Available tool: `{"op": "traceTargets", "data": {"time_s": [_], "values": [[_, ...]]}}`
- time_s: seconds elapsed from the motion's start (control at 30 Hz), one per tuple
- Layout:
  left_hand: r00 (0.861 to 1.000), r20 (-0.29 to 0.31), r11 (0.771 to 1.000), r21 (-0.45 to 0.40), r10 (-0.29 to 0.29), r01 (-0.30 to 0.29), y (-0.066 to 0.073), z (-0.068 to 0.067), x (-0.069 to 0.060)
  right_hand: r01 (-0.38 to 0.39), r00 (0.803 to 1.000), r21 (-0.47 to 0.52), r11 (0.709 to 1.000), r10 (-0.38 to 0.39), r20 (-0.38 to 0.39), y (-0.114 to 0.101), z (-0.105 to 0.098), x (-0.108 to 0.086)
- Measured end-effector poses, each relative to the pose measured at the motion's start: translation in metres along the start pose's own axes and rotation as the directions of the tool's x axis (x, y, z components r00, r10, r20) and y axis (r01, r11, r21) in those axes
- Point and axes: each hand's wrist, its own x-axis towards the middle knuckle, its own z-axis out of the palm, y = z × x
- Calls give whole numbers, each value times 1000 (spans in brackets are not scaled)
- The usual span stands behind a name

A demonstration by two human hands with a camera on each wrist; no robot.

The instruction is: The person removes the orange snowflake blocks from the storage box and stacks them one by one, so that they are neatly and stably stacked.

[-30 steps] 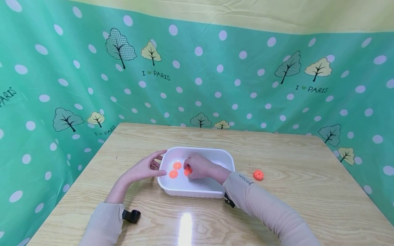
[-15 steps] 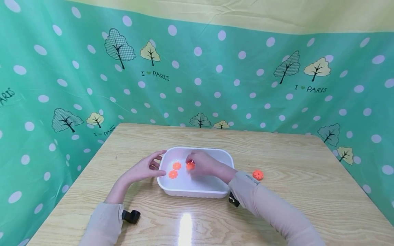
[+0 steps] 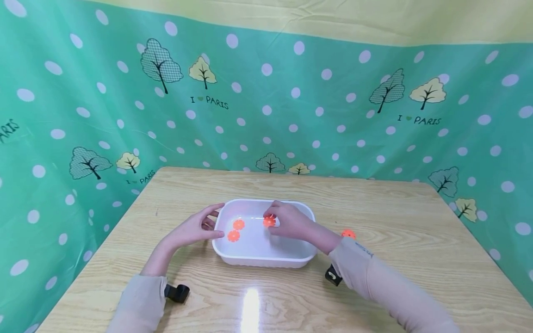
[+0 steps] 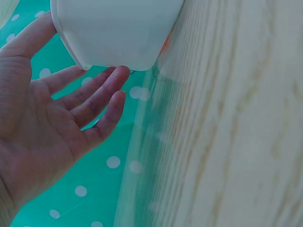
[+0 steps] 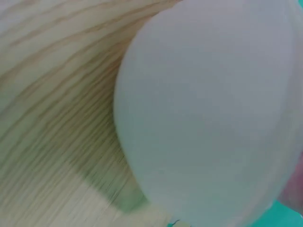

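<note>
A white plastic tub (image 3: 266, 262) stands on the table. My left hand (image 3: 195, 227) rests against its left end, thumb and index finger spread along the rim; in the left wrist view the other fingers lie loosely bent by the tub's outer wall. Inside the tub, my right hand (image 3: 293, 222) pinches an orange notched disc (image 3: 269, 221) between thumb and fingers. Two similar discs, a rear orange disc (image 3: 238, 224) and a front orange disc (image 3: 233, 236), lie in the tub's left part. In the right wrist view, the tub's wall (image 5: 203, 109) hides most of the right hand.
Another orange notched piece (image 3: 348, 233) lies on the table right of the tub, partly covered by my right sleeve (image 3: 374, 273). The wooden table (image 3: 200, 185) ends against a green dotted curtain (image 3: 250, 125). A bright light reflection shows near the front.
My right hand has moved right inside the tub, carrying the pinched orange disc away from the other two. The left hand stays in place at the tub's end.
</note>
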Motion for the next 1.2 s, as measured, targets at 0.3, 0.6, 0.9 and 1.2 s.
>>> {"op": "traceTargets", "data": {"time_s": [0.3, 0.6, 0.9, 1.2], "values": [[1000, -1, 1000, -4, 3, -3, 2, -1, -1, -22, 997, 19, 1000, 24, -79, 20, -9, -22], [1000, 0, 1000, -3, 5, -5, 2, -1, -1, -63, 983, 85, 994, 76, -166, 39, -24, -47], [1000, 2, 1000, 0, 12, -12, 3, -1, -2, -112, 957, 141, 984, 146, -252, 60, -30, -70], [1000, 12, 1000, -12, 23, -23, 3, -1, 0, -177, 933, 105, 979, 201, -297, 83, -33, -95]]}}
